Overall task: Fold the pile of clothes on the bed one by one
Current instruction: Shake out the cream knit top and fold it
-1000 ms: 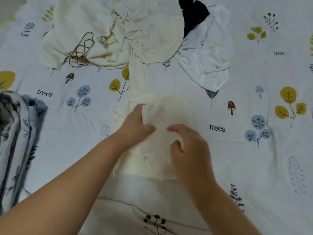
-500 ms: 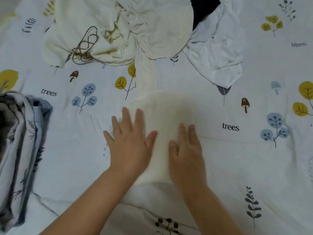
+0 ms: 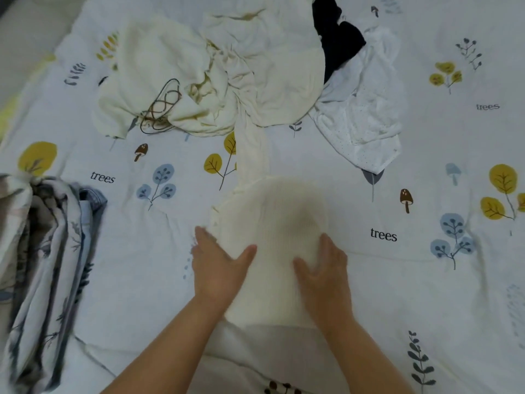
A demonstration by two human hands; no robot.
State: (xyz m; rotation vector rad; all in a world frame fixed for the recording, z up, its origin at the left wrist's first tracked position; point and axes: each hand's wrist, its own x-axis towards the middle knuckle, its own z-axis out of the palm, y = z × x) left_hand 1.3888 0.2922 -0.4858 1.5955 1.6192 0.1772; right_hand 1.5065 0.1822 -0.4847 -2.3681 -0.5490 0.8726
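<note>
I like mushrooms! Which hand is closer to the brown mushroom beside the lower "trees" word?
Right. The right hand lies below-left of the brown mushroom; the left hand is farther left, across the folded cream garment.

So the left hand (image 3: 218, 268) and right hand (image 3: 324, 274) quit pinching the cream top (image 3: 272, 223), went flat on it to press it down, then slid apart to its left and right edges, thumbs resting on top.
</note>
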